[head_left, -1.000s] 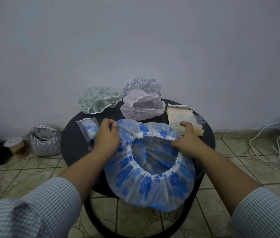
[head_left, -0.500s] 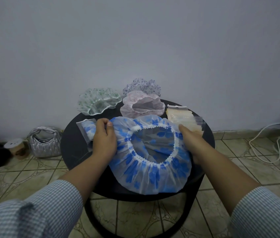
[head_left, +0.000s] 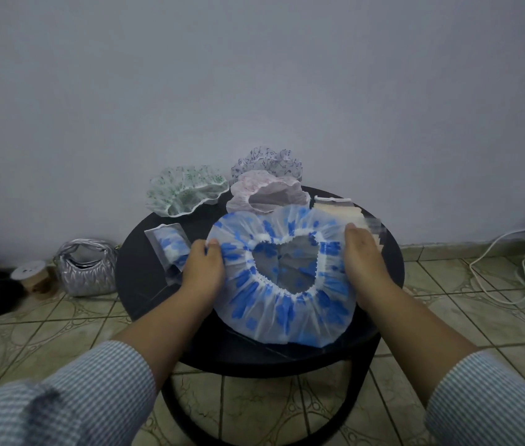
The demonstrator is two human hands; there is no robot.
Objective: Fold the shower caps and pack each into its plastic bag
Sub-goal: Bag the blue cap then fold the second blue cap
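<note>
Spreading flat on the round black table [head_left: 132, 268], a white shower cap with blue flowers [head_left: 282, 304] lies between the two hands with its elastic opening facing up, the opening pulled into a rough heart shape. The left hand [head_left: 202, 274] grips the cap's left edge, thumb on top and fingers curled round the plastic. The right hand [head_left: 362, 257] lies against the cap's right edge with its fingers pointing away from the person; they seem to press or pinch the rim, but I cannot tell whether they close round it.

Just left of the left hand, partly under it, lies a clear plastic bag [head_left: 168, 244] already holding a folded blue-flowered cap. Beyond the right hand's fingertips sits a stack of empty clear bags [head_left: 338, 210], partly hidden behind the cap's far rim. Farther out from both hands, at the table's back edge, rest three loose caps: a green-patterned one [head_left: 185, 194] beyond the left hand, a pink one [head_left: 266, 194] in the middle touching the blue cap's far edge, and a purple-patterned one [head_left: 266, 162] behind the pink.

On the tiled floor [head_left: 448, 323] far left of the left hand stand a quilted silver handbag [head_left: 87, 268] and a small roll [head_left: 31, 275]. A white cable [head_left: 496, 268] trails on the floor to the right of the right hand. Both forearms wear blue-checked sleeves [head_left: 71, 400].
</note>
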